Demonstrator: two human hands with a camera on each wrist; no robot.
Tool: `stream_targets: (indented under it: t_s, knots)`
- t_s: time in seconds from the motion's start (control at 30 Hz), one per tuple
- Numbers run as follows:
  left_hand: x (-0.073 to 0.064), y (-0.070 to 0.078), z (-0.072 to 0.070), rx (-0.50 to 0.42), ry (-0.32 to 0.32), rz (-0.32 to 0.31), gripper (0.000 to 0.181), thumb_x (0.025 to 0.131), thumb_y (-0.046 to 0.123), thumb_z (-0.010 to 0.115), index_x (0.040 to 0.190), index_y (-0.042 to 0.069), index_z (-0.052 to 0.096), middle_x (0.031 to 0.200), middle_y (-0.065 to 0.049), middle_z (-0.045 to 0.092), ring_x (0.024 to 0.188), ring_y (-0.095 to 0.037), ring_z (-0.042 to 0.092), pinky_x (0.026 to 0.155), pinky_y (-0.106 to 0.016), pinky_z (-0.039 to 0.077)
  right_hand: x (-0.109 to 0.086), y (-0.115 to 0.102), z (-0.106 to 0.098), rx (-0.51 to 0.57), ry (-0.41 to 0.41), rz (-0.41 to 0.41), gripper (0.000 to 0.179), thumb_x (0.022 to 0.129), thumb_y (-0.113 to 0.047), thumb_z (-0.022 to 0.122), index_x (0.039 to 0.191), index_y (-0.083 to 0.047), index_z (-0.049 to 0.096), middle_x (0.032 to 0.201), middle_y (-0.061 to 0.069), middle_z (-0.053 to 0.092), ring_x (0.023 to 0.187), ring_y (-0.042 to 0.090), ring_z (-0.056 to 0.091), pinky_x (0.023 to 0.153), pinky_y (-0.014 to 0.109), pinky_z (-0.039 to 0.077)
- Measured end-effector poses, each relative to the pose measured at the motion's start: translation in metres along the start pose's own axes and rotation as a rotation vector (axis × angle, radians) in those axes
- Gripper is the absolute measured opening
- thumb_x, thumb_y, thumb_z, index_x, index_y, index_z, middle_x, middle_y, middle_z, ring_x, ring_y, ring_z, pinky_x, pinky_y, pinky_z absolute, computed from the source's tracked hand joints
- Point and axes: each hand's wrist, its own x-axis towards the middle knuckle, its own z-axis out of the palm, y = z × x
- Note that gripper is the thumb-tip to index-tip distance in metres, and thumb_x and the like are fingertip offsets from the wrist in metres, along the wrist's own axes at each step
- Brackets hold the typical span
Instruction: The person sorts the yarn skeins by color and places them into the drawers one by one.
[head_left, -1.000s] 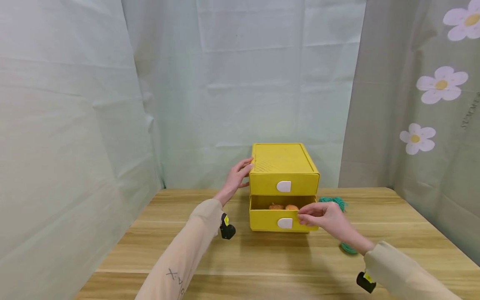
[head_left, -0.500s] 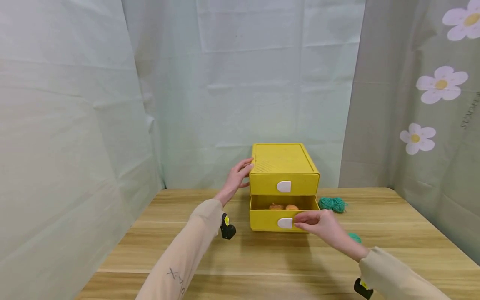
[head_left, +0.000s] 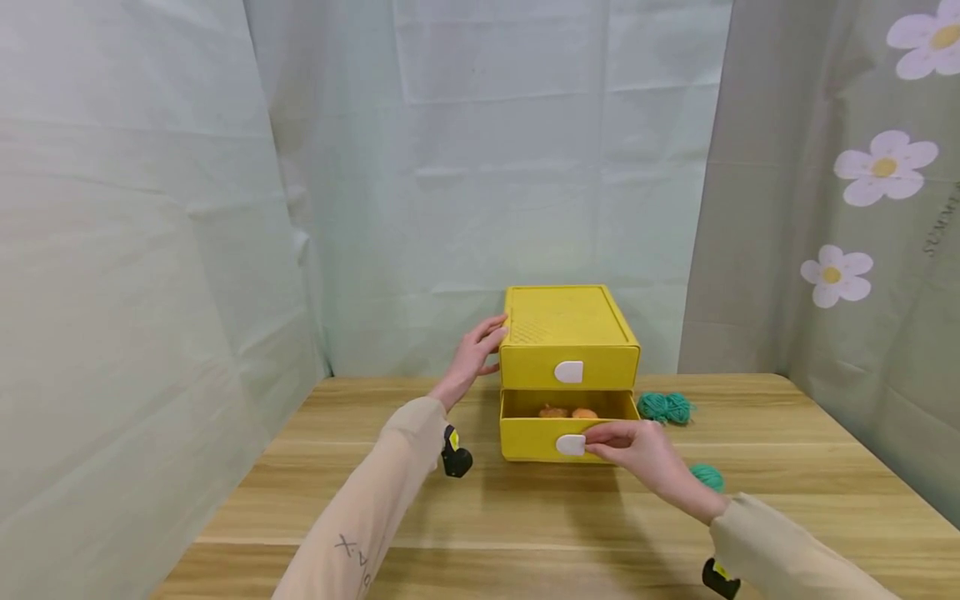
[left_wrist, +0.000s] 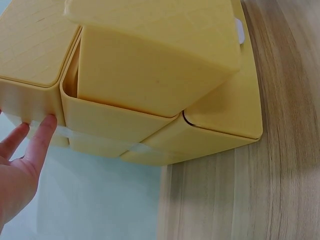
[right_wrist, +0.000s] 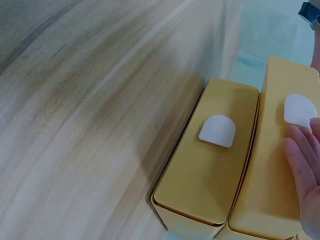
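Note:
A yellow drawer cabinet (head_left: 567, 317) stands on the table. Its middle drawer (left_wrist: 135, 70) is pulled out and overhangs the lower drawer (right_wrist: 200, 175). Two round orange-brown things (head_left: 584, 413) show inside the pulled-out drawer; their lower parts are hidden behind its front. At that drawer's white handle (right_wrist: 300, 110), the thumb and fingers of my right hand (head_left: 647, 458) pinch the right edge. My left hand (head_left: 470, 354) rests against the cabinet's upper left side with fingers extended, two fingertips (left_wrist: 48, 122) touching the yellow wall.
A teal skein of yarn (head_left: 666, 408) lies right of the cabinet. Nearer, another teal bundle of yarn (head_left: 707, 477) is partly covered by my right forearm. Cloth curtains (head_left: 480, 183) hang behind and beside the wooden table (head_left: 360, 450).
My right hand has moved left and slightly down, from the drawer front's right side to its white handle. The left hand and the drawer look unmoved.

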Motion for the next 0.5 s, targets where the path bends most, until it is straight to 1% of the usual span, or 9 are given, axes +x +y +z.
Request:
stream_targets:
  t_s: [0.17,0.27,0.43,0.5]
  knots:
    - [0.0005,0.0001,0.0001,0.004,0.003,0.011,0.047,0.093,0.032,0.05,0.136,0.015,0.044,0.13,-0.008,0.045,0.101,-0.027,0.052,0.078,-0.045,0.046,0.0024,-0.0015,0.0016,-0.053,0.03,-0.007,0.012,0.079,-0.013,0.07,0.091,-0.008,0.072,0.087,0.0,0.067,0.076,0.01,0.063,0.064,0.024,0.05]
    - [0.0005,-0.0001,0.0001,0.0,0.005,0.006,0.047,0.093,0.033,0.051,0.136,0.015,0.044,0.13,-0.008,0.045,0.101,-0.027,0.052,0.077,-0.044,0.046,0.0036,-0.0016,0.002,-0.081,0.049,0.002,0.011,0.079,-0.015,0.071,0.089,-0.01,0.072,0.085,-0.002,0.067,0.074,0.009,0.063,0.063,0.024,0.05]
    - [-0.0004,-0.0006,0.0004,-0.007,0.006,-0.004,0.047,0.093,0.033,0.052,0.136,0.016,0.044,0.13,-0.008,0.045,0.101,-0.028,0.052,0.077,-0.044,0.047,0.0046,-0.0005,0.0023,-0.118,0.067,0.01,0.012,0.078,-0.019,0.072,0.085,-0.01,0.072,0.082,-0.002,0.067,0.072,0.01,0.062,0.062,0.025,0.05]
    - [-0.0005,-0.0004,0.0007,-0.008,0.007,-0.001,0.047,0.093,0.032,0.052,0.136,0.015,0.044,0.13,-0.008,0.045,0.1,-0.028,0.052,0.077,-0.044,0.047,0.0052,0.0005,0.002,-0.124,0.065,0.0,0.013,0.078,-0.019,0.072,0.086,-0.009,0.073,0.083,-0.001,0.067,0.072,0.011,0.062,0.062,0.025,0.05]
